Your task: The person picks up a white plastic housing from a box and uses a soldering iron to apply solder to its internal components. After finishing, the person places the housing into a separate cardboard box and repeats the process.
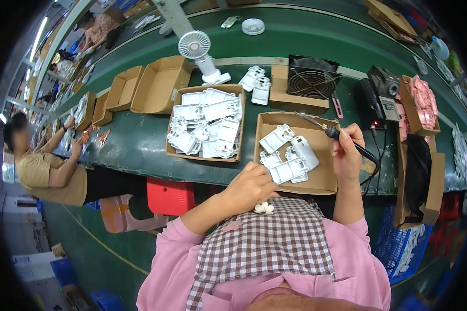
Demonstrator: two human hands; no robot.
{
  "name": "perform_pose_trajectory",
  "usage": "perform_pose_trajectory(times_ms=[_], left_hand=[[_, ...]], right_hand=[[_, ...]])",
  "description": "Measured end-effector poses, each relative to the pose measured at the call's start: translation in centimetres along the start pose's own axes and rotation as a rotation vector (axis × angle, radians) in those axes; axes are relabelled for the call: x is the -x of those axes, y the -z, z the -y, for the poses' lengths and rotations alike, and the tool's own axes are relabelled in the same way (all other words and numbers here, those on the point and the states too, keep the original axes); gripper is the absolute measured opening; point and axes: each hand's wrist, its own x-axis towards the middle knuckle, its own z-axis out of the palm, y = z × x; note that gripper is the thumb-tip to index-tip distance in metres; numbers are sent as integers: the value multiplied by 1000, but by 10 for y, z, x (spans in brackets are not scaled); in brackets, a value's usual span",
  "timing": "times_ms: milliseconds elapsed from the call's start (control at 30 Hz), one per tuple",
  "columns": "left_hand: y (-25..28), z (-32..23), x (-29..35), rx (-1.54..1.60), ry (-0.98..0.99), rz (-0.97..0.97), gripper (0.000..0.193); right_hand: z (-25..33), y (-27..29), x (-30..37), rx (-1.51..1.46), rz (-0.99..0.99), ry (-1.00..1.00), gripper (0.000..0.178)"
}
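Observation:
My right hand (349,155) is closed around the dark handle of a soldering iron (333,131). The iron's metal tip points left, above the far part of a shallow cardboard box (324,181). Several white plastic housings (277,139) lie in that box, left of my right hand. At the box's near left corner is my left hand (251,187), its fingers bent and pressed together just above my checked apron. Whatever those fingers hold, if anything, is hidden from view. A black cable (371,158) curves down from the iron's handle.
To the left stands a box (205,159) heaped with white housings. A small white fan (207,70), a black-grilled fan (312,78) and a black soldering station (371,103) stand farther back. Pink parts (423,103) fill a box at right. A co-worker (49,171) sits at left.

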Motion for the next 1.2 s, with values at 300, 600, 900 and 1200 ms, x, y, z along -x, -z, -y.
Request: perform_pose_trajectory(times_ms=[300,600,900,1200], left_hand=[[134,82,68,-388,611,-285,24],[111,95,74,-542,1255,-151,64],[106,109,85,-6,1335,-436,67],[172,115,79,-192,770,-17,22]], right_hand=[[-7,6,4,-11,26,-59,15],[-8,7,5,50,39,-37,17],[-8,9,5,68,33,-34,17],[-6,9,5,66,40,-50,17]])
